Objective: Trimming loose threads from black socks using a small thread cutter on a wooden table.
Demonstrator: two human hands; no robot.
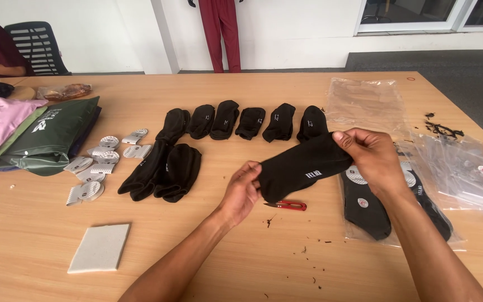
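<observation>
Both hands are pinching a black sock (303,165) taut above the middle of the table (252,263): the left hand (241,193) is gripping its lower end, the right hand (370,156) its upper end, over red snips (287,205).

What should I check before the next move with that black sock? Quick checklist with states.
1. Left hand grips the black sock at its lower end: ok.
2. Right hand pinches the sock's upper end: ok.
3. Sock lifted off the wooden table, stretched between both hands: ok.
4. Red thread snips lie on the table under the sock, within reach, untouched: ok.
5. Loose threads on the sock: cannot tell; dark bits lie on the table nearby.
6. Row of black socks behind lies apart from the held one: ok.
</observation>
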